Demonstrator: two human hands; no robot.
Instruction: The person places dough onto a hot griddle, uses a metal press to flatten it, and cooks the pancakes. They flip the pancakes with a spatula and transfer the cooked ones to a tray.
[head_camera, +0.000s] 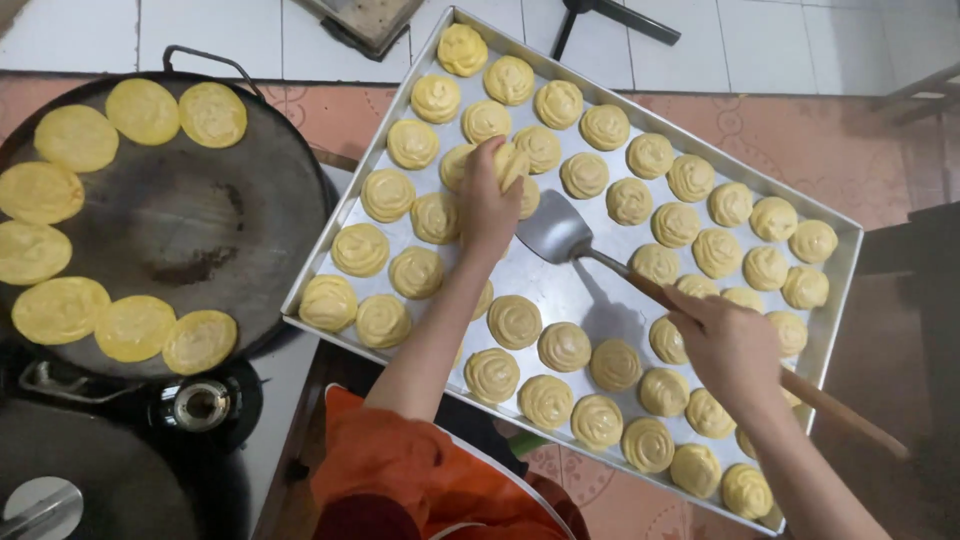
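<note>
wooden-handled spatula (640, 280) in right hand (730, 350), blade up-left over tray (845, 245)

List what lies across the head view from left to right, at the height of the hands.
Flattened yellow discs on the round dark griddle → left hand holding a dough piece → metal spatula blade → right hand on the wooden handle → far rim of the metal tray.
</note>
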